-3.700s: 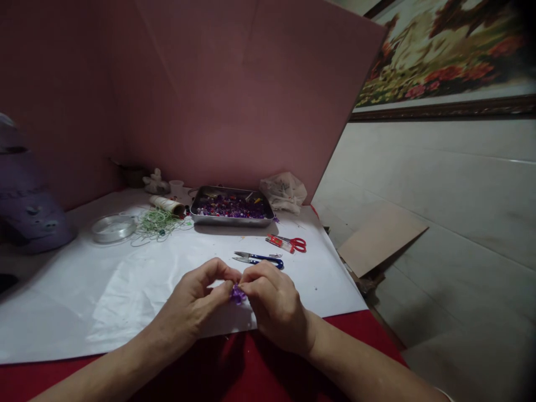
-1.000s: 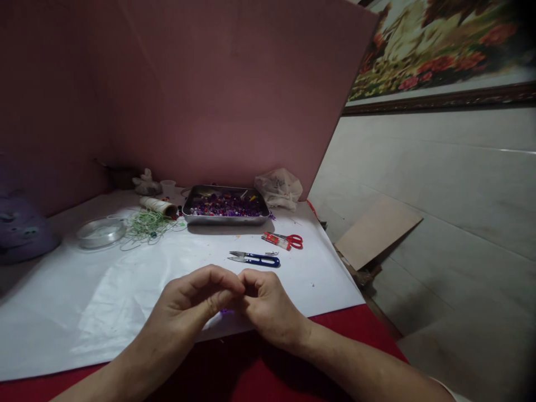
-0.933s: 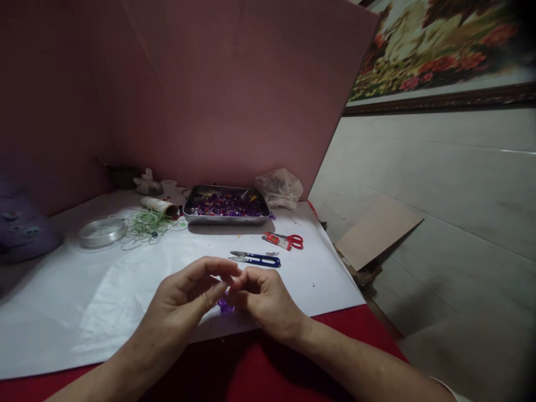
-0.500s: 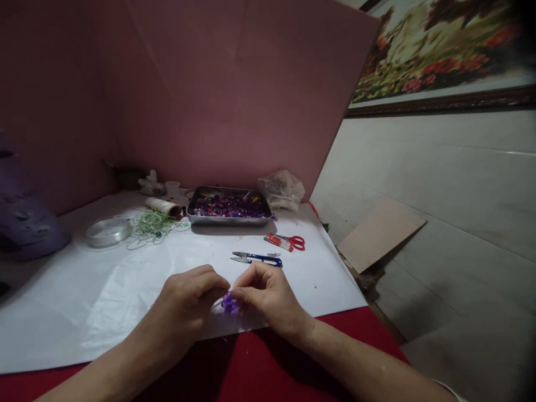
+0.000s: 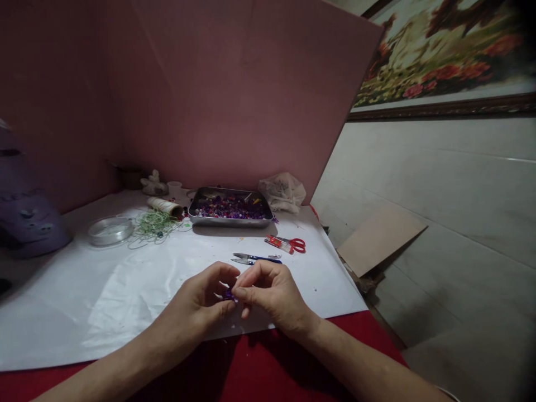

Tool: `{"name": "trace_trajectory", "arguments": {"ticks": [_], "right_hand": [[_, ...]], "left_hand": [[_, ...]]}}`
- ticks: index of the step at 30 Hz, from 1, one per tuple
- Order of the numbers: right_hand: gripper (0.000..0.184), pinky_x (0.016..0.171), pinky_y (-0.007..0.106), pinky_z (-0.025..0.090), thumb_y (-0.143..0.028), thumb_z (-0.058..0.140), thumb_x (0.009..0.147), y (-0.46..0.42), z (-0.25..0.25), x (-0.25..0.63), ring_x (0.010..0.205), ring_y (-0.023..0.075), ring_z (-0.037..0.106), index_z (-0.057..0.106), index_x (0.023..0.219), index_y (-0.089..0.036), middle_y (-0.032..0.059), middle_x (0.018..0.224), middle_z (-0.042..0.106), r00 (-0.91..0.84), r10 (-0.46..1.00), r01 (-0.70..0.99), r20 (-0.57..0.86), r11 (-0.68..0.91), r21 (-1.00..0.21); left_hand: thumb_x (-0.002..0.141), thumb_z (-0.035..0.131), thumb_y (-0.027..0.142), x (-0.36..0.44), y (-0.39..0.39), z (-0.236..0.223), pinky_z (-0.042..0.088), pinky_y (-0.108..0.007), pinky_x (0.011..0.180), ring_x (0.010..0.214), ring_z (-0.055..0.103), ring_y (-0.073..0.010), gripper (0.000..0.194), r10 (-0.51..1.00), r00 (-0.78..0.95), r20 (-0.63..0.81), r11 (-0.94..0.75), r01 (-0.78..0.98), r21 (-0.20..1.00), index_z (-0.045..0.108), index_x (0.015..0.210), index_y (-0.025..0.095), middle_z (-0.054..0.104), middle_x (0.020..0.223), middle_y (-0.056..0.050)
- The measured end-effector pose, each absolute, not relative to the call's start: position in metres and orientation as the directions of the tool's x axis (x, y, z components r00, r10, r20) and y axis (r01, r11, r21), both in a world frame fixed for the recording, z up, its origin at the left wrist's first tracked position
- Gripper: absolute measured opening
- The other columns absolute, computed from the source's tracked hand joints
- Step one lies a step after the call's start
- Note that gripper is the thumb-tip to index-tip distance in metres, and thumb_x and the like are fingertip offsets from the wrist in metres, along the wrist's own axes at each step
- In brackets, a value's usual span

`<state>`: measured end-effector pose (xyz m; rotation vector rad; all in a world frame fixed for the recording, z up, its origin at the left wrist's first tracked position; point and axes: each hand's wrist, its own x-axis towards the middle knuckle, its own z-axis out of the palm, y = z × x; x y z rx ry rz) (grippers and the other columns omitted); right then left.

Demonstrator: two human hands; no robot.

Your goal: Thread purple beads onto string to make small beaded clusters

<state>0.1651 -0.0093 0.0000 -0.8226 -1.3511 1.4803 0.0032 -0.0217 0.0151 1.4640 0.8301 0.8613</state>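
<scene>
A small cluster of purple beadwork (image 5: 229,294) is held between my two hands just above the near edge of the white sheet, mostly covered by fingers. My left hand (image 5: 205,298) curves around it from the left, thumb below and fingers above. My right hand (image 5: 268,293) pinches at its right side with thumb and forefinger. Any thread between the fingertips is too fine to make out. Just beyond my hands lie blue-handled thread snips (image 5: 251,259), partly hidden by my right hand.
Farther back stands a metal tray (image 5: 230,222) of mixed beads. Red scissors (image 5: 298,244) and a red-labelled packet (image 5: 280,244) lie to the right. At left are green tangled thread (image 5: 154,224), a clear spool (image 5: 109,230) and a cardboard tube (image 5: 165,206). A plastic bag (image 5: 282,191) sits behind.
My left fingers have spread wider around the beadwork, with the thumb now showing below it. More of the purple beads is covered. My right hand keeps its pinch and has shifted slightly.
</scene>
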Motion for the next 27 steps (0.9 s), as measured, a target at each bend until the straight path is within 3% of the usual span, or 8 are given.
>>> {"name": "trace_trajectory", "arguments": {"ticks": [4, 7, 9, 12, 15, 22, 27], "right_hand": [[0.012, 0.053, 0.025, 0.048, -0.014, 0.062, 0.075, -0.014, -0.002, 0.165, 0.06, 0.0124, 0.059, 0.055, 0.066, -0.017, 0.0017, 0.076, 0.062, -0.268, 0.885, 0.06, 0.381, 0.41, -0.91], [0.014, 0.064, 0.029, 0.048, -0.006, 0.054, 0.076, -0.015, -0.002, 0.167, 0.071, 0.0154, 0.058, 0.054, 0.069, -0.018, 0.0035, 0.074, 0.061, -0.324, 0.692, 0.258, 0.645, 0.721, -0.643], [0.015, 0.064, 0.03, 0.048, -0.003, 0.05, 0.078, -0.015, -0.002, 0.169, 0.07, 0.016, 0.057, 0.053, 0.072, -0.017, 0.005, 0.075, 0.061, -0.38, 0.573, 0.318, 0.726, 0.818, -0.479], [0.016, 0.066, 0.032, 0.048, -0.004, 0.045, 0.082, -0.015, -0.002, 0.17, 0.074, 0.0174, 0.058, 0.052, 0.077, -0.018, 0.0068, 0.077, 0.062, -0.423, 0.467, 0.378, 0.777, 0.87, -0.317], [0.017, 0.067, 0.032, 0.049, -0.005, 0.045, 0.085, -0.016, -0.002, 0.171, 0.075, 0.017, 0.058, 0.052, 0.077, -0.018, 0.0076, 0.08, 0.063, -0.434, 0.41, 0.389, 0.803, 0.888, -0.243], [0.015, 0.067, 0.031, 0.05, -0.006, 0.047, 0.084, -0.014, -0.004, 0.173, 0.074, 0.0163, 0.058, 0.054, 0.081, -0.019, 0.0066, 0.081, 0.064, -0.439, 0.411, 0.361, 0.799, 0.895, -0.263], [0.016, 0.067, 0.032, 0.051, -0.004, 0.045, 0.084, -0.013, -0.004, 0.173, 0.076, 0.017, 0.058, 0.054, 0.083, -0.017, 0.0079, 0.081, 0.063, -0.439, 0.401, 0.341, 0.804, 0.902, -0.263]], "left_hand": [[0.076, 0.064, 0.022, 0.004, -0.023, 0.012, 0.044, -0.028, 0.064, 0.076, 0.06, -0.0198, 0.017, 0.892, 0.448, 0.059, -0.053, -0.027, 0.998, 0.059, 0.092, 0.02, 0.067, 0.084, -0.004], [0.073, 0.066, 0.018, 0.004, -0.024, 0.012, 0.044, -0.028, 0.065, 0.077, 0.06, -0.0202, 0.018, 0.904, 0.424, 0.052, -0.047, -0.022, 0.999, 0.058, 0.089, 0.021, 0.065, 0.079, -0.002], [0.072, 0.068, 0.019, 0.006, -0.024, 0.012, 0.044, -0.028, 0.066, 0.079, 0.06, -0.0208, 0.021, 0.899, 0.435, 0.043, -0.025, -0.047, 0.999, 0.058, 0.09, 0.022, 0.065, 0.079, -0.001], [0.075, 0.065, 0.03, 0.007, -0.022, 0.012, 0.044, -0.028, 0.063, 0.072, 0.061, -0.019, 0.021, 0.913, 0.409, -0.008, 0.05, -0.093, 0.994, 0.061, 0.094, 0.022, 0.067, 0.08, -0.002], [0.077, 0.062, 0.038, 0.005, -0.018, 0.01, 0.043, -0.025, 0.058, 0.065, 0.059, -0.0165, 0.022, 0.938, 0.329, -0.106, 0.139, -0.081, 0.987, 0.068, 0.086, 0.019, 0.068, 0.076, -0.004], [0.062, 0.076, 0.034, -0.002, -0.011, 0.002, 0.037, -0.022, 0.052, 0.051, 0.052, -0.0119, 0.021, 0.912, 0.359, -0.199, 0.249, -0.098, 0.963, 0.069, 0.066, 0.014, 0.062, 0.054, -0.001], [0.071, 0.069, 0.03, -0.002, -0.01, 0.002, 0.037, -0.022, 0.054, 0.056, 0.052, -0.011, 0.018, 0.939, 0.318, -0.13, 0.183, -0.141, 0.973, 0.061, 0.063, 0.017, 0.063, 0.064, 0.0]]}}
